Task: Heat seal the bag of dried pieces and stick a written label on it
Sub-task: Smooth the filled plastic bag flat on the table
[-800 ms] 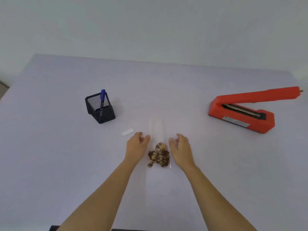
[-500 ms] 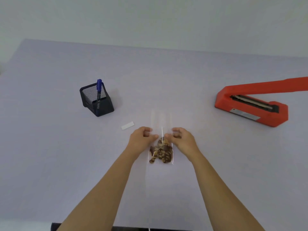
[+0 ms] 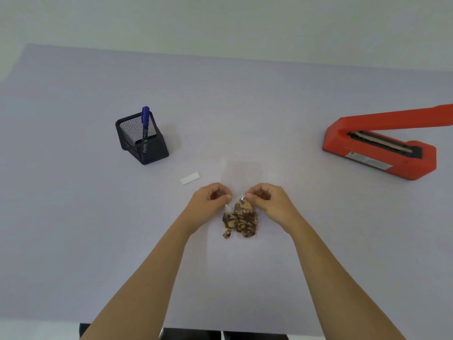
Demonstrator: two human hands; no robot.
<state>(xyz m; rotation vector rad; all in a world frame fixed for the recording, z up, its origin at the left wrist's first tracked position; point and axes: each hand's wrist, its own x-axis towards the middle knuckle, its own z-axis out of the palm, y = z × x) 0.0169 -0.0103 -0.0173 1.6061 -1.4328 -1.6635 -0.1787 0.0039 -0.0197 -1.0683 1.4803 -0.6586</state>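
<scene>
Opened flat earlier, the left hand [image 3: 208,204] and right hand [image 3: 272,204] are now curled: the bag [image 3: 241,173] is pinched by both above its pieces [image 3: 240,220], on the counter [image 3: 245,94] between label [image 3: 190,178] and sealer [image 3: 380,148].

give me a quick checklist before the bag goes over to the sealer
1. Grip on bag: ok. The left hand and right hand both pinch the clear plastic bag of brown dried pieces.
2. Pieces away from the far end: ok, bunched at the near end.
3. Red heat sealer arm raised: ok.
4. Sealer switched on: cannot tell.
5. White label strip ready: ok, it lies left of the bag.
6. Blue pen at hand: ok, upright in the black mesh holder.
</scene>
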